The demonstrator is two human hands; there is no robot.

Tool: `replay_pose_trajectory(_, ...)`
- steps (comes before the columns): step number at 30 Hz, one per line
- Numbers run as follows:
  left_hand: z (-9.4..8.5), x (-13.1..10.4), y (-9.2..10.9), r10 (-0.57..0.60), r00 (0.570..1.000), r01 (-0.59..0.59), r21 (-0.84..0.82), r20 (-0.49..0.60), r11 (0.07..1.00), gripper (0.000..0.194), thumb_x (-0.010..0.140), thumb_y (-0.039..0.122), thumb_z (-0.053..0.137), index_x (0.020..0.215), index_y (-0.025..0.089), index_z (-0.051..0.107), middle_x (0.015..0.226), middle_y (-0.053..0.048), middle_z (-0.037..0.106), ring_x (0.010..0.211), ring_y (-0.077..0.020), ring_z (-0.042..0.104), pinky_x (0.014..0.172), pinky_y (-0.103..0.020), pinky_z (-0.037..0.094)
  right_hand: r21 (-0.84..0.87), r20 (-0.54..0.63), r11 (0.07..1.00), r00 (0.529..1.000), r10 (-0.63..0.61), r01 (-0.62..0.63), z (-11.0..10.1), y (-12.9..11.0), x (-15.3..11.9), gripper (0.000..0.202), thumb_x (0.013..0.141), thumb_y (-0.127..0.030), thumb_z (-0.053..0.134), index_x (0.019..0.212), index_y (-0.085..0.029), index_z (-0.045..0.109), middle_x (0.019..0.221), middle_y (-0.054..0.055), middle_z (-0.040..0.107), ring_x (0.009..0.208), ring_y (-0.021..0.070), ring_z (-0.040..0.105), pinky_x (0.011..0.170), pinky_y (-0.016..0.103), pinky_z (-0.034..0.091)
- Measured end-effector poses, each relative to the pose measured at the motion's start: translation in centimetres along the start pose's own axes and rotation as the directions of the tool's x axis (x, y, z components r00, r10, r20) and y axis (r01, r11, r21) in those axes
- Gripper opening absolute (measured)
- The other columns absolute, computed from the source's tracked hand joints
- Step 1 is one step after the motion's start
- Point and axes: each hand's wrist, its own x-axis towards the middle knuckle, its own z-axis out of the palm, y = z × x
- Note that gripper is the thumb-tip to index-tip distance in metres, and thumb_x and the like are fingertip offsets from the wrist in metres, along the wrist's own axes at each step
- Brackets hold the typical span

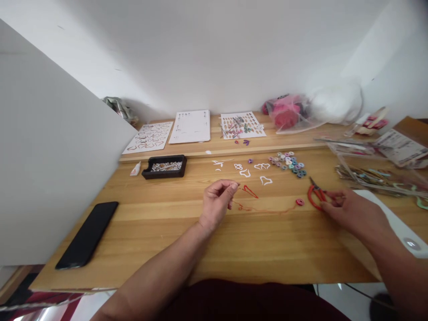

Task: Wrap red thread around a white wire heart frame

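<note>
indoors, pale walls (200, 49), wooden desk (143, 240)

Bare wood (143, 223) stretching between phone (87, 234) and left forearm (167, 267); more opening in front of red thread (261, 210), between 2 forearms. Thread (thin, partly curling) crossing middle. Black tray (164, 173) and small bottle (135, 169) standing in way toward back ledge (197, 149). White cutouts (266, 183), bobbins (293, 160) crowding behind thread. Orange-handled snips (311, 196), right hand (346, 207) and clear bag (371, 178) obstructing right side.

Smooth pale-grained wooden table (150, 232), glossy black phone (87, 235), matt black tray (146, 172), white paper sheets (190, 127), sheer pink-tinted plastic bag (286, 117)
</note>
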Motion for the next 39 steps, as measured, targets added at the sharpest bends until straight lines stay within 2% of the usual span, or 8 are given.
replay_pose_trajectory(4, 0.0, 0.0, 0.0, 0.006, 1.0, -0.006, -0.013, -0.01, 1.0, 0.025, 0.077, 0.04, 0.076, 0.078, 0.015, 0.07, 0.063, 0.002, 0.063, 0.039, -0.0024, 0.042, 0.04, -0.017, 0.036, -0.007, 0.12, 1.0, 0.993, 0.01, -0.009, -0.7, -0.9, -1.1, 0.041, 0.08, -0.046, 0.058, 0.108, -0.018, 0.065, 0.092, 0.012, 0.074, 0.082, 0.029, 0.067, 0.065, 0.034, 0.041)
replay_pose_trajectory(11, -0.1, 0.1, -0.2, -0.016, 1.0, 0.014, -0.08, -0.021, 0.997, 0.024, 0.076, 0.037, 0.076, 0.078, 0.015, 0.07, 0.076, 0.0, 0.067, 0.036, -0.0005, 0.042, 0.035, -0.016, 0.032, -0.028, 0.233, 0.998, 0.971, -0.047, 0.055, -2.1, -1.4, -1.7, 0.029, 0.08, -0.046, 0.056, 0.083, -0.022, 0.072, 0.08, 0.012, 0.072, 0.071, 0.0279, 0.063, 0.064, 0.037, 0.038)
replay_pose_trajectory(16, -0.1, 0.1, -0.3, -0.057, 0.998, 0.058, -0.114, 0.017, 0.992, 0.025, 0.077, 0.038, 0.076, 0.081, 0.014, 0.069, 0.074, -0.001, 0.069, 0.031, -0.0011, 0.042, 0.031, -0.015, 0.029, 0.383, 0.176, 0.923, 0.978, -0.112, 0.037, -2.8, -1.4, -3.1, 0.025, 0.078, -0.042, 0.061, 0.086, -0.02, 0.068, 0.081, 0.011, 0.07, 0.071, 0.0233, 0.061, 0.066, 0.036, 0.041)
replay_pose_trajectory(20, -0.1, 0.0, -0.5, -0.081, 0.996, 0.085, -0.143, 0.036, 0.986, 0.027, 0.077, 0.039, 0.076, 0.083, 0.014, 0.068, 0.078, -0.004, 0.073, 0.03, -0.0019, 0.044, 0.029, -0.015, 0.03, 0.822, 0.355, 0.567, 0.816, -0.457, -0.039, -2.6, -3.9, -6.5, 0.037, 0.082, -0.053, 0.063, 0.1, -0.021, 0.061, 0.075, 0.005, 0.064, 0.057, 0.012, 0.048, 0.051, 0.025, 0.033)
replay_pose_trajectory(24, 0.0, -0.3, -0.5, -0.102, 0.993, 0.109, -0.172, 0.051, 0.979, 0.026, 0.079, 0.038, 0.075, 0.084, 0.014, 0.068, 0.08, -0.004, 0.073, 0.03, -0.0016, 0.044, 0.029, -0.014, 0.031, 0.839, 0.53, 0.496, 0.538, -0.656, -0.222, -0.3, -9.1, -9.7, 0.038, 0.078, -0.052, 0.069, 0.091, -0.019, 0.054, 0.066, -0.001, 0.059, 0.048, 0.0061, 0.035, 0.045, 0.02, 0.025)
replay_pose_trajectory(25, 0.0, -0.3, -0.4, -0.112, 0.992, 0.12, -0.182, 0.055, 0.976, 0.026, 0.079, 0.038, 0.075, 0.084, 0.014, 0.067, 0.08, -0.004, 0.073, 0.03, -0.0015, 0.044, 0.029, -0.014, 0.03, 0.842, 0.532, 0.485, 0.515, -0.672, -0.238, 0.4, -10.2, -10.2, 0.037, 0.081, -0.052, 0.066, 0.089, -0.019, 0.052, 0.063, -0.003, 0.058, 0.047, 0.0056, 0.033, 0.045, 0.019, 0.025)
replay_pose_trajectory(29, 0.2, -0.5, 0.0, -0.18, 0.981, 0.191, -0.234, 0.067, 0.953, 0.028, 0.076, 0.039, 0.077, 0.084, 0.014, 0.067, 0.078, -0.003, 0.072, 0.028, -0.0012, 0.042, 0.028, -0.014, 0.029, 0.876, 0.478, 0.442, 0.477, -0.737, -0.194, 2.0, -12.6, -10.7, 0.043, 0.083, -0.06, 0.061, 0.087, -0.019, 0.051, 0.059, -0.003, 0.056, 0.045, 0.0059, 0.033, 0.044, 0.02, 0.024)
replay_pose_trajectory(39, 0.5, -0.4, 0.6, -0.274, 0.959, 0.284, -0.328, 0.076, 0.901, 0.032, 0.071, 0.038, 0.081, 0.084, 0.013, 0.066, 0.075, -0.002, 0.071, 0.029, 0.0011, 0.036, 0.029, -0.015, 0.027, 0.9, 0.425, 0.41, 0.499, -0.756, -0.145, 1.7, -12.6, -10.5, 0.054, 0.085, -0.074, 0.048, 0.09, -0.02, 0.052, 0.057, -0.003, 0.055, 0.044, 0.0066, 0.029, 0.044, 0.02, 0.022)
